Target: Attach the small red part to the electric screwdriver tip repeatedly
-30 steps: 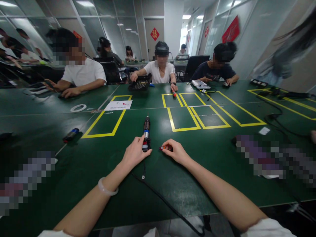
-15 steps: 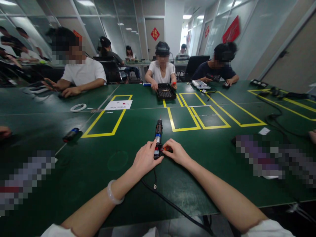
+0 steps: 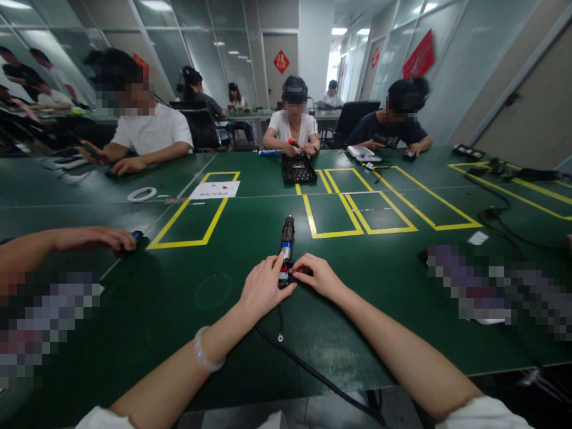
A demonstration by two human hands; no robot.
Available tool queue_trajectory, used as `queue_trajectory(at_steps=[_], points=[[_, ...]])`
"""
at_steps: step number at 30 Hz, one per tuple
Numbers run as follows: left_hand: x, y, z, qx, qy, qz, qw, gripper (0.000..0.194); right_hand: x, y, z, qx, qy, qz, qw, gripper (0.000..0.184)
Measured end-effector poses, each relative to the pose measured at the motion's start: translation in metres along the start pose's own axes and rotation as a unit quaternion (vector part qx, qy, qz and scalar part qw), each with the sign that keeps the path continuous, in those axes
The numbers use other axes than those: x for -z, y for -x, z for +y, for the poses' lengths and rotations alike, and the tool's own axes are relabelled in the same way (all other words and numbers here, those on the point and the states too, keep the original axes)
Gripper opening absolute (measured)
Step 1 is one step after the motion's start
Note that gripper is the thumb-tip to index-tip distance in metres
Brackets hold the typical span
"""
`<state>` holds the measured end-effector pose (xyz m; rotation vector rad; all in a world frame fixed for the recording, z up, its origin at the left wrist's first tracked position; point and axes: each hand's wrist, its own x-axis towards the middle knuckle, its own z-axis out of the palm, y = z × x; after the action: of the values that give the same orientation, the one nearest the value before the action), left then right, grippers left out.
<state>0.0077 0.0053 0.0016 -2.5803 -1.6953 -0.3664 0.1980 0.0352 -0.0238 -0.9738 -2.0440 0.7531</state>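
A slim power-tool assembly (image 3: 286, 247) with its inner parts exposed lies on the green table, its narrow black end pointing away from me. A blue band and a silver section run around its middle. My left hand (image 3: 267, 285) is closed on the near end from the left, thumb and fingers around it, hiding part of it. My right hand (image 3: 320, 275) pinches a small orange-and-black piece against the assembly's right side; the fingers cover most of it, so its kind is unclear. From the near end trails a black cable (image 3: 308, 361), beside a thin lead with a ring terminal (image 3: 280, 338).
At left, a co-worker's hand (image 3: 114, 236) is on a black-and-blue part (image 3: 137, 238). Opposite sits a person with a black tray (image 3: 298, 179) of small pieces. Yellow tape rectangles (image 3: 335, 235), a printed paper (image 3: 214, 190) and a white ring-shaped coil (image 3: 142, 194) lie on the table (image 3: 379, 280).
A co-worker's arm has reached in from the left onto the black-and-blue part. The person opposite has brought both hands together over the tray. My hands look almost unmoved.
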Motion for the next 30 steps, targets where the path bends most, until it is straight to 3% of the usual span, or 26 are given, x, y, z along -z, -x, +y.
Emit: queue_trajectory(at_steps=[12,17,22,26,30], points=[[0.006,-0.002,0.000,0.020,-0.024,-0.018,0.999,0.071,-0.003,0.002,-0.015,-0.019,0.043,0.042,0.998,0.015],[0.006,-0.006,-0.004,0.051,-0.041,-0.034,0.997,0.062,-0.005,0.004,-0.022,-0.015,0.000,0.015,1.000,0.014],[0.007,-0.007,-0.011,0.032,-0.062,-0.028,0.997,0.063,-0.003,0.006,-0.022,0.003,-0.024,-0.013,1.000,0.018],[0.011,-0.012,-0.027,0.047,-0.079,-0.025,0.995,0.059,0.000,0.007,-0.017,-0.001,-0.015,-0.015,1.000,0.016],[0.015,-0.020,-0.070,0.109,-0.093,-0.039,0.989,0.058,0.001,0.006,-0.009,-0.004,-0.014,-0.006,1.000,0.015]])
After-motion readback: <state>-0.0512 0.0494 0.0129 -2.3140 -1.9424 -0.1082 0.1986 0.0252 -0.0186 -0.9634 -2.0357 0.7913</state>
